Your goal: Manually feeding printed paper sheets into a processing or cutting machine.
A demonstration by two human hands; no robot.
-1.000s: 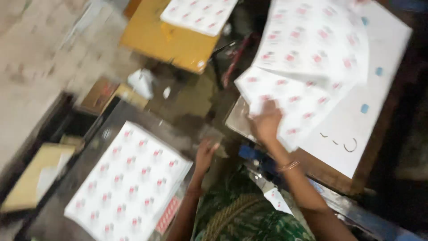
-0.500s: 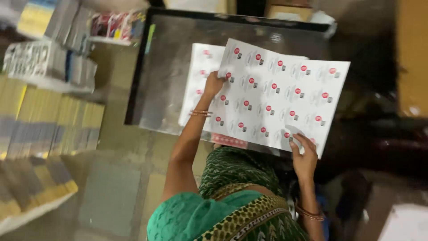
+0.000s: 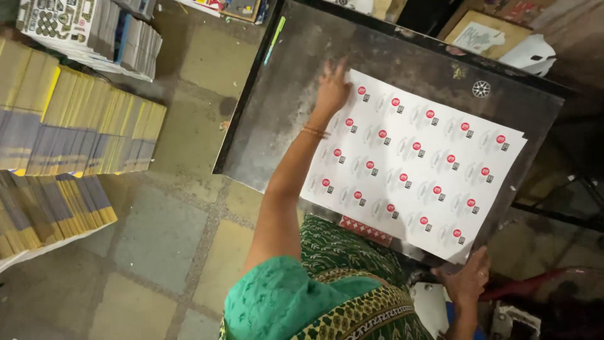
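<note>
While the left hand (image 3: pixel 331 88) lies flat, fingers spread, on the 10 o'clock corner of the white sticker sheet (image 3: pixel 412 164), the right hand (image 3: pixel 467 280) pinches the sheet's 5 o'clock corner. Sheet's lying flat on the dark metal table (image 3: pixel 296 94). Stacks of printed cartons (image 3: pixel 69 126) sit on the floor over at 9 o'clock.
</note>
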